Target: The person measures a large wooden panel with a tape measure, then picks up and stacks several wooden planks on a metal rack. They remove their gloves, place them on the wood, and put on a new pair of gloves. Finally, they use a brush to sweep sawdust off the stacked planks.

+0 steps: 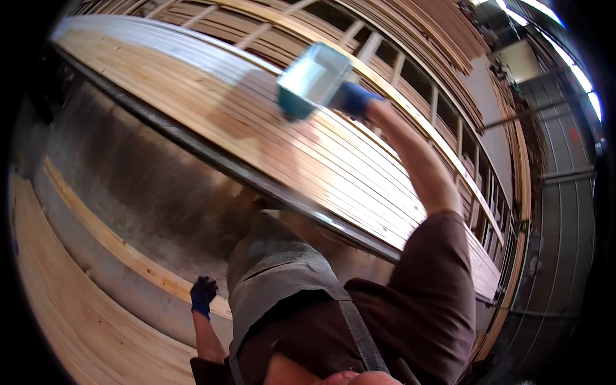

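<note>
My right hand (358, 101), in a blue glove, grips a teal rectangular tub (296, 96) by its near right side. The tub is tilted, its pale inside facing up, and it hangs over a long row of wooden boards (256, 135) laid side by side. Whatever lies in the tub cannot be made out. Low on the left, my left hand (204, 294), also gloved in dark blue, is away from the boards, its fingers loosely bent with nothing seen in them. It is nearest to a wooden beam (122, 250).
A dark metal edge (192, 151) borders the boards on my side. Behind them stands a wooden rack (398, 70) with stacked planks. More pale boards (83, 308) lie at lower left. A grey apron (276, 269) covers my front. Metal bars (564, 173) line the right.
</note>
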`<state>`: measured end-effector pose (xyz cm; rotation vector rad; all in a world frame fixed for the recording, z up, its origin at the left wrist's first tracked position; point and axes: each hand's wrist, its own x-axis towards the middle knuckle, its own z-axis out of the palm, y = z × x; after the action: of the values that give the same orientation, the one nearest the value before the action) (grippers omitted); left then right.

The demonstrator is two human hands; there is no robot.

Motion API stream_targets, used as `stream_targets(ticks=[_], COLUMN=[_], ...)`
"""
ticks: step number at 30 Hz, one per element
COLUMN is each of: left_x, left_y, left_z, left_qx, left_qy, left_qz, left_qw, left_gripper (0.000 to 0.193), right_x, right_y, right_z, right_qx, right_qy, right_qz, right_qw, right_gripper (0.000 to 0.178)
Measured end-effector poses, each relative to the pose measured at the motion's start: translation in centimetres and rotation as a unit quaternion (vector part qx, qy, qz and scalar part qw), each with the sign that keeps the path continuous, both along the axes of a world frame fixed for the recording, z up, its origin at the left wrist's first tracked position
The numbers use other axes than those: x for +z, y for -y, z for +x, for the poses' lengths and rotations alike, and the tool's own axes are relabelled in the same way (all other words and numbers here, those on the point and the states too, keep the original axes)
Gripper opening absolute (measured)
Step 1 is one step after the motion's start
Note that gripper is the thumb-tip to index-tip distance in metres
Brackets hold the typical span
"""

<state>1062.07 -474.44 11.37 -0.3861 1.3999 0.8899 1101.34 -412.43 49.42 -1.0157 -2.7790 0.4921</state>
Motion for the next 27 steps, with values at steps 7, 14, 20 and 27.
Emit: stream_targets(ticks=[7, 14, 20, 27], left_x=[3.8, 3.1, 1.9, 2.0], left_y=[12.0, 19.1, 21.5, 32.7], left_z=[16.1, 38.3, 50.6, 70.5], left_qx=[0.073, -0.072, 0.01, 0.054], left_qy=[-0.074, -0.05, -0.048, 0.053], left_qz=[-0.012, -0.065, 0.039, -0.009], left_qw=[0.995, 0.994, 0.998, 0.997], left_gripper=[0.059, 0.056, 0.049, 0.048], right_x=[-2.2, 3.8, 4.4, 0.0], right_y=[3.2, 21.3, 34.0, 32.4], right_z=[15.1, 39.8, 62.2, 69.8], right_qx=[-0.115, -0.243, -0.312, -0.08], right_qy=[-0.027, 0.091, 0.155, 0.009], right_qz=[-0.18, -0.306, -0.235, -0.114], right_qw=[0.977, 0.916, 0.907, 0.99], right_gripper=[0.04, 0.037, 0.037, 0.047])
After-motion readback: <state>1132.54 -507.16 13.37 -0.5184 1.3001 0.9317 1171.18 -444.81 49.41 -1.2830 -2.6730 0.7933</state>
